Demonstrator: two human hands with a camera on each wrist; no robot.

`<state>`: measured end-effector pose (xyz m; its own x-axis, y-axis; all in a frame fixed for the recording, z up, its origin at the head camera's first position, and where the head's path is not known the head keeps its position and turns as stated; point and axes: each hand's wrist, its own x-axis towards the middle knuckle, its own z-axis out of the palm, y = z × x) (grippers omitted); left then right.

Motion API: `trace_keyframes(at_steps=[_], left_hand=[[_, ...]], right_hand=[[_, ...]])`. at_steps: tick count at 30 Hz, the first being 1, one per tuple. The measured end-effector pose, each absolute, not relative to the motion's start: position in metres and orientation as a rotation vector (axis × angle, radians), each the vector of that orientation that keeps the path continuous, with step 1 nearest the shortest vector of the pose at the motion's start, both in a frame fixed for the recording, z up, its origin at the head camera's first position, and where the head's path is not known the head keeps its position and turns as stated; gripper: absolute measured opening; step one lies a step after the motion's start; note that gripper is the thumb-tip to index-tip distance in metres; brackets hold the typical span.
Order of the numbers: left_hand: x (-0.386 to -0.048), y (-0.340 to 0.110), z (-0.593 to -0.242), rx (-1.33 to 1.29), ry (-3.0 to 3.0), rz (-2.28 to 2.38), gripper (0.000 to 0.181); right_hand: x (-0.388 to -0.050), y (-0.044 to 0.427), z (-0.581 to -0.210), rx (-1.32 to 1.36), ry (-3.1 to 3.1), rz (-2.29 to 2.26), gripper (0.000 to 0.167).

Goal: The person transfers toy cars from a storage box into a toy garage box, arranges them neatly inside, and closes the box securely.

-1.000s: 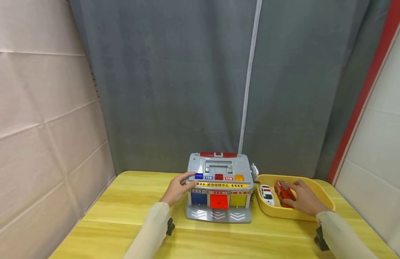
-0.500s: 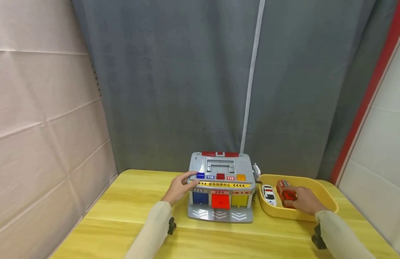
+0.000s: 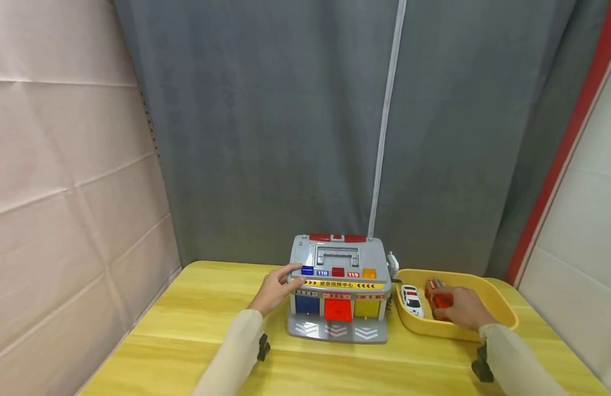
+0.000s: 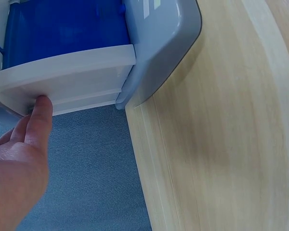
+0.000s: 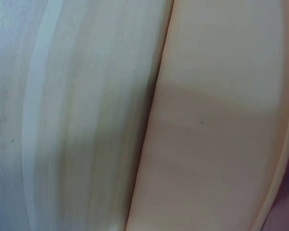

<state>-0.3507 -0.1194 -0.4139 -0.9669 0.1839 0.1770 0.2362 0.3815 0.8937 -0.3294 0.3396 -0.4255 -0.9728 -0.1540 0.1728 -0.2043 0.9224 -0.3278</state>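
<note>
A grey toy garage point(image 3: 337, 269) stands on the table, its front carrying a blue, a red and a yellow door. The red door point(image 3: 337, 309) juts outward at the bottom. My left hand point(image 3: 273, 289) rests on the garage's left edge beside the blue button point(image 3: 307, 270); in the left wrist view a straight finger point(image 4: 41, 110) touches its white side wall. Inside the yellow tray point(image 3: 463, 331), my right hand point(image 3: 466, 308) holds a red toy fire truck point(image 3: 435, 284) between thumb and fingers, partly covering it. A white toy police car point(image 3: 411, 300) lies left of the truck.
A white attachment with a dark cord point(image 3: 392, 264) sticks out from the garage's right side, near the tray. The yellow wooden table point(image 3: 211, 308) backs onto a grey curtain point(image 3: 265, 137). In the right wrist view, the tray's outer wall point(image 5: 212, 144) hides the fingers.
The fingers of my right hand have closed in on the red fire truck, which stays in the tray. My left hand keeps its place on the garage. The head view has shifted slightly.
</note>
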Motion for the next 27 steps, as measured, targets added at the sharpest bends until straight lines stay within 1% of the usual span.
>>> trace_keyframes(at_steps=[12,27], left_hand=[[-0.351,-0.119,-0.418,-0.37,-2.566,-1.667,0.046],[-0.351,-0.118,-0.418,-0.376,-2.543,-1.7,0.044]], right_hand=[[-0.324,0.341,-0.418,0.29,-2.917,0.494,0.049],[-0.301,0.319,-0.378,0.386,-2.936,0.548,0.051]])
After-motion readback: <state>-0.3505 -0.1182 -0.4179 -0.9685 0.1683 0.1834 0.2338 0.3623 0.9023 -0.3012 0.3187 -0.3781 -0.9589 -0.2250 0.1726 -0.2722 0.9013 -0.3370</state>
